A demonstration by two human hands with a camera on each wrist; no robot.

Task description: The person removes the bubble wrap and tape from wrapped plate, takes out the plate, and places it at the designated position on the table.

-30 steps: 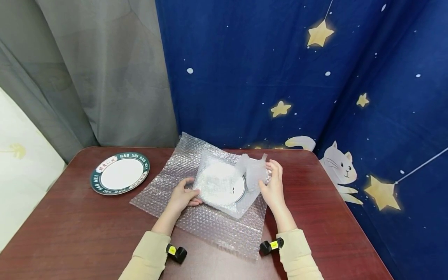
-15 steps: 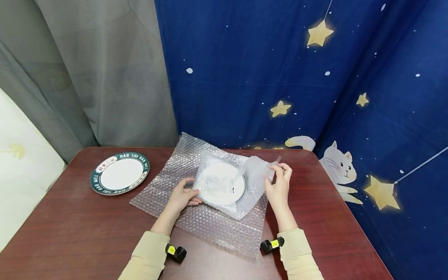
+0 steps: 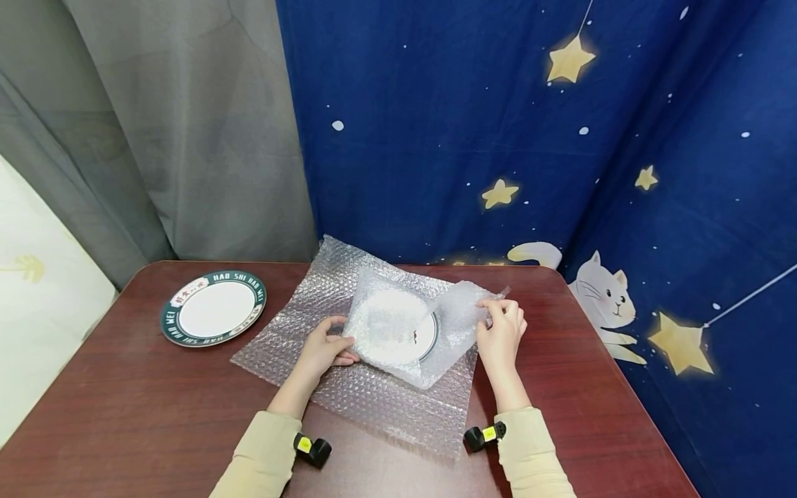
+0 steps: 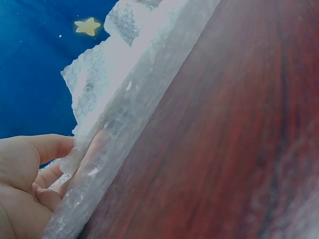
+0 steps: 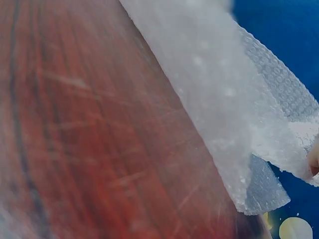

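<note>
In the head view, a white plate with a dark rim (image 3: 428, 337) lies inside bubble wrap (image 3: 380, 315), its right part showing. My left hand (image 3: 322, 347) holds the left edge of this wrapped plate, thumb on top and fingers lower at the side. The left wrist view shows those fingers against the clear wrap (image 4: 117, 119). At the right, my right hand (image 3: 502, 335) pinches a loose flap (image 3: 459, 310) of the wrap, drawn out beyond the plate. Only a bit of that hand's fingertips (image 5: 314, 157) shows at the right wrist view's edge. Under the bundle spreads a larger bubble-wrap sheet (image 3: 398, 415).
A second plate (image 3: 218, 309), white with a dark green lettered rim, lies at the table's back left. The reddish-brown wooden table (image 3: 124, 415) ends at a grey curtain (image 3: 205, 138) and a blue starry curtain (image 3: 436, 138). Each sleeve carries a black wrist camera (image 3: 319, 453).
My right hand has moved to the right, pulling the flap outward so it lies flatter and further from the plate. The left hand keeps its place on the left edge.
</note>
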